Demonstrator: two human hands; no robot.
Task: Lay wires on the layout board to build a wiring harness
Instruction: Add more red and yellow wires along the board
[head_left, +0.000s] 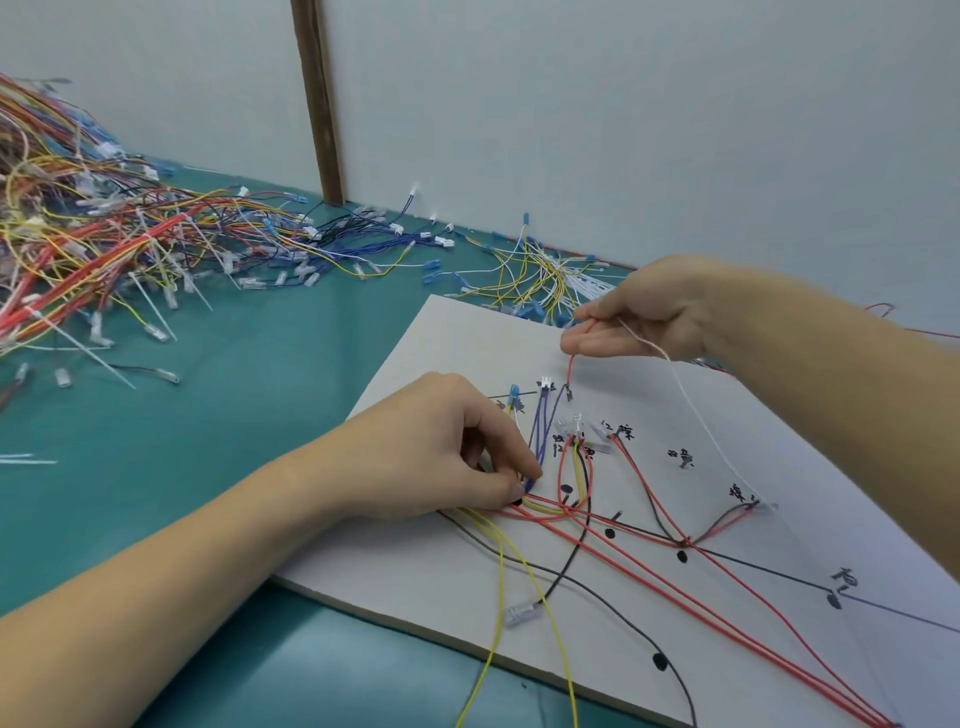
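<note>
A white layout board (452, 332) with drawn black lines, dots and handwritten labels lies on the teal table. Red wires (727, 608), yellow wires (498, 597), black wires and blue wires (540, 436) are routed across it. My left hand (457, 447) rests on the board's left part, fingertips pinching the wire bundle where yellow, red and blue wires meet. My right hand (649, 312) hovers above the board's far edge, pinching a red wire (570, 369) that hangs down to a small terminal, and a thin white wire (696, 410) trailing toward the right.
A large tangled heap of loose coloured wires (93, 234) with clear terminals covers the table's left. A smaller pile of yellow and white wires (540, 275) with blue connectors lies behind the board. A wall and a brown post (317, 98) close off the back.
</note>
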